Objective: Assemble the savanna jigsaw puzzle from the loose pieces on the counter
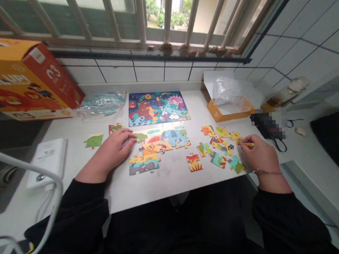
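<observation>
A partly joined jigsaw section (159, 145) of bright animal pictures lies mid-table. My left hand (109, 150) rests flat at its left side, fingertips touching a green piece (141, 137) without visibly gripping it. My right hand (261, 155) pinches a small yellow and red jigsaw piece (248, 145) between fingers and thumb, beside a loose scatter of jigsaw pieces (218, 148). Left of my left hand lie a green piece (93, 140) and another small piece (115, 128). A finished jungle-animal picture (158, 108) lies flat beyond the section.
An orange puzzle box (21, 76) stands at far left beside a crumpled plastic bag (103, 103). An open orange-edged carton (226, 99) holds clear plastic. A white device (47, 162) and a white cable (25, 193) lie left; a blurred dark object (269, 125) lies right.
</observation>
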### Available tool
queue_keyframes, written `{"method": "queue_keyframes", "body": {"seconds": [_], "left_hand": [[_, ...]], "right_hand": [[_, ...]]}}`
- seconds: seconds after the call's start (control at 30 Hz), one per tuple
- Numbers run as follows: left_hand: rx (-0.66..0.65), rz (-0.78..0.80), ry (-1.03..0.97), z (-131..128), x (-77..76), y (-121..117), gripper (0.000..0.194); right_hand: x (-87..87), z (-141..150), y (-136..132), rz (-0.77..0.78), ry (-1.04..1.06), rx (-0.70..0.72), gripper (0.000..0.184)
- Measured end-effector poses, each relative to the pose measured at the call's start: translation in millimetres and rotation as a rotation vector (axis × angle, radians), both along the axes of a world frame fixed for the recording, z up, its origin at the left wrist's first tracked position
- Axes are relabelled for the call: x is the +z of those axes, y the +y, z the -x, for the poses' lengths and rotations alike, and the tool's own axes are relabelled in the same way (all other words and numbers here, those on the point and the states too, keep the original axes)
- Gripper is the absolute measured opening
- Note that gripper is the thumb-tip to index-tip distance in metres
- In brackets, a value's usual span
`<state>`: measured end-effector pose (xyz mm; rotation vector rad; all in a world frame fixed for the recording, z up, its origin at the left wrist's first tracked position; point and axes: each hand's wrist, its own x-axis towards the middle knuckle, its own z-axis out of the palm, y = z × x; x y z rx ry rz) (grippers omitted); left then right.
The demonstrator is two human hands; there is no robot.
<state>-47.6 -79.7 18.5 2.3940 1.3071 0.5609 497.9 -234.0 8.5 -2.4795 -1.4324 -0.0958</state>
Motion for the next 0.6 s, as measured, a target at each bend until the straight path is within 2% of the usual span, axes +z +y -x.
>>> {"method": "queue_keyframes", "body": {"seconds": [0.2, 0.27, 0.43, 0.5, 0.6], "left_hand": [[0.052, -0.040, -0.012, 4, 0.0, 1, 0.037], [0.134, -0.065, 0.022, 7, 1.8, 2, 0.034], [0.436, -0.113, 0.200, 26, 8.6, 3, 0.037], [0.551, -0.095, 0.289, 36, 8.9, 3, 0.046], [0.639, -0.035, 0.397, 47, 6.2, 1, 0.078]], "right_hand": [[-5.7, -12, 1, 0.116, 0.043, -0.018, 0.019], [-6.0, -13, 1, 0.116, 0.040, -0.010, 0.018], [-4.7, -12, 1, 0.099, 0.023, -0.004, 0.017], [-4.5, -12, 1, 0.097, 0.028, 0.000, 0.017], [-5.1, -12, 1, 0.097, 0.032, 0.003, 0.016]]}}
